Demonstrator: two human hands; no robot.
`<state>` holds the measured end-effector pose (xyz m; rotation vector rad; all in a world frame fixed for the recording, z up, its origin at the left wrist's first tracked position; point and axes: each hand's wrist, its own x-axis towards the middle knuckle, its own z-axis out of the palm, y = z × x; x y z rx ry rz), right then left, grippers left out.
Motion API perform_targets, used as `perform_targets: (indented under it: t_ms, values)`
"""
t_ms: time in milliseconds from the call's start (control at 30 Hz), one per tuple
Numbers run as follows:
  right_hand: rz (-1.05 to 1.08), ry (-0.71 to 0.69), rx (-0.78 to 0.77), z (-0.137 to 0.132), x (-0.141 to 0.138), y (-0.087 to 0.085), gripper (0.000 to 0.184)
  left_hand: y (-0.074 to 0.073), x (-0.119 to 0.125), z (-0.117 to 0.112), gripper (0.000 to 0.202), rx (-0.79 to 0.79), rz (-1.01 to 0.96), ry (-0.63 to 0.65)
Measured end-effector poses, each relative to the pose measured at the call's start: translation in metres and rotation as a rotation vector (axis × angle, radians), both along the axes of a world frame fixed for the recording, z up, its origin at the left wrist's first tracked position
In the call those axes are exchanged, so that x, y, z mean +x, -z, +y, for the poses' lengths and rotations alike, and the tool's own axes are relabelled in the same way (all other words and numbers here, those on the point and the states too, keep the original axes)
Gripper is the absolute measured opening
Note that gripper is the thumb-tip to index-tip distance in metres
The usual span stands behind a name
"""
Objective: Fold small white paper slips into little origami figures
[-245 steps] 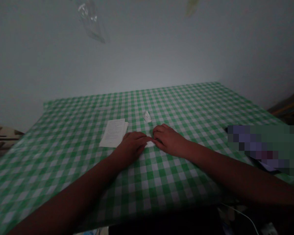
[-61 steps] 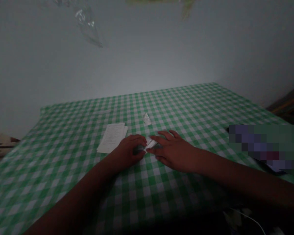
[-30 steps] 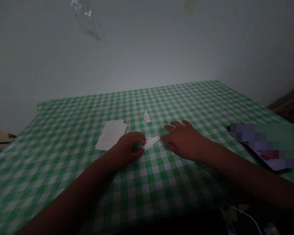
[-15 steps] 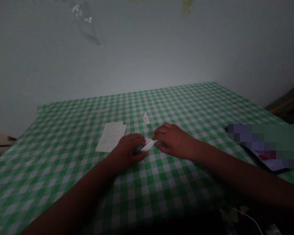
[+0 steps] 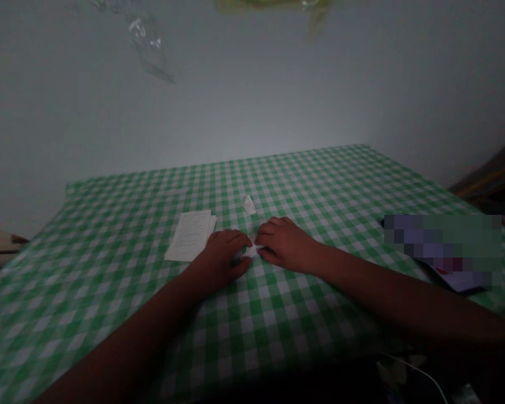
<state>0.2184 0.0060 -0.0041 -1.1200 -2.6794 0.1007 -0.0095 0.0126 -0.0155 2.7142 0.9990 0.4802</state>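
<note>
A small folded slip of white paper (image 5: pixel 249 251) lies on the green-and-white checked tablecloth (image 5: pixel 109 269). My left hand (image 5: pixel 221 257) has its fingers curled down on the slip's left end. My right hand (image 5: pixel 283 243) presses curled fingers on its right end, so only a small white bit shows between the two hands. A little beyond them sits a small folded paper piece (image 5: pixel 248 204) on its own. A stack of printed white sheets (image 5: pixel 191 234) lies flat just left of my left hand.
A dark flat device (image 5: pixel 446 252), partly blurred out, rests near the table's right edge. A grey wall (image 5: pixel 252 101) stands right behind the table. A clear plastic bag (image 5: pixel 149 47) hangs on the wall. A white cable (image 5: pixel 416 370) lies at the near edge.
Half a second ago the slip showed as a longer strip between my hands. My hands have since come closer together over it, and less of it shows.
</note>
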Motion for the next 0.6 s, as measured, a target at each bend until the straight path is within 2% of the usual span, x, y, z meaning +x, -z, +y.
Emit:
perform_targets:
  t_ms: [367,600]
  values:
    - [0.066,-0.044,0.077,-0.004,-0.005,0.002,0.021,-0.007,0.003,0.0,0.021,0.025,0.025,-0.004]
    - [0.055,0.0,0.132,-0.003,-0.011,0.005,0.018,-0.01,0.008,-0.002,0.01,0.053,0.03,-0.035]
